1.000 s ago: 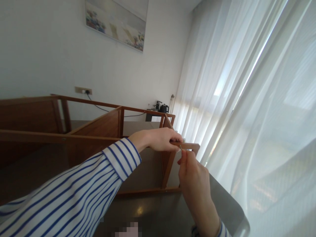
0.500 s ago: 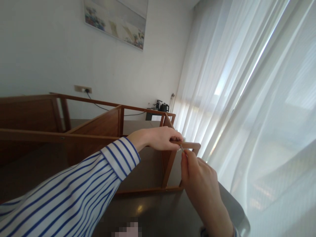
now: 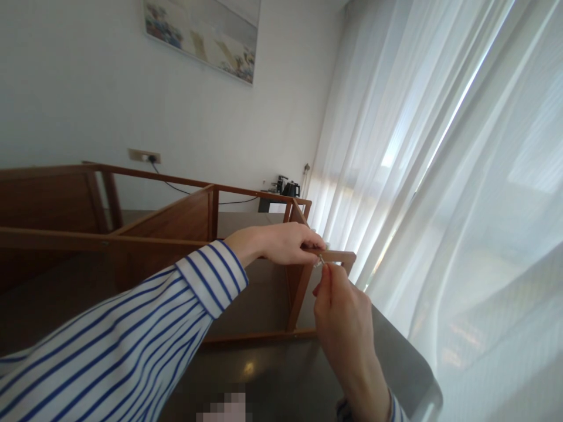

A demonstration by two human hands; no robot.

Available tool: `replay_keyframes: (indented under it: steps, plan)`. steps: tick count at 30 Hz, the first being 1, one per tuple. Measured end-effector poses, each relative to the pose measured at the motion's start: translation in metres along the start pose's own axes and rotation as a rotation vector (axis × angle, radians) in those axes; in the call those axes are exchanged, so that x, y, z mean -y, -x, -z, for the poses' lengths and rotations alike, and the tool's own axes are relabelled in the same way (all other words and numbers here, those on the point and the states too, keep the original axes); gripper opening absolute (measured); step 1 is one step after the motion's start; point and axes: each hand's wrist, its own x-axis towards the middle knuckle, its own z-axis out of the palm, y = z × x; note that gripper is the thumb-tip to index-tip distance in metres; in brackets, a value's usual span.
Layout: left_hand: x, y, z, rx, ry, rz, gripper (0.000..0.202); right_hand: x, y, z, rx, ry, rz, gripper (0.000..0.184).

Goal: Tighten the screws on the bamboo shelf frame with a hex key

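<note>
A brown wooden frame (image 3: 176, 218) with panels and rails lies on a dark table (image 3: 272, 375). My left hand (image 3: 281, 243), in a blue-striped white sleeve, is closed over the top rail near the frame's right corner (image 3: 345, 256). My right hand (image 3: 341, 310) comes up from below and pinches a small thin metal tool (image 3: 320, 260) against the underside of that rail, just beside my left fingers. The tool's tip is partly hidden by the fingers.
Sheer white curtains (image 3: 440, 176) hang close on the right. A white wall carries a painting (image 3: 202, 35) and a socket with a cable (image 3: 144, 156). A black kettle (image 3: 290, 189) stands on a far shelf. The table's rounded edge (image 3: 422, 387) is at lower right.
My right hand has turned at the wrist while holding the small tool at the rail. My left hand stays on the rail. The view has shifted slightly.
</note>
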Motion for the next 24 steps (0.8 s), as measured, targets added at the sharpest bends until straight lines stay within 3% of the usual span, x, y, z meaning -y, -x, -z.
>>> replay_keyframes:
  steps: [16, 24]
  plan:
    - [-0.002, 0.000, 0.002, -0.004, -0.011, 0.004, 0.027, 0.018, -0.004, 0.001, 0.066, -0.302, -0.355, 0.032]
    - [0.000, 0.000, 0.002, 0.005, -0.004, 0.015, 0.027, 0.011, -0.005, 0.000, 0.103, -0.279, -0.298, 0.039]
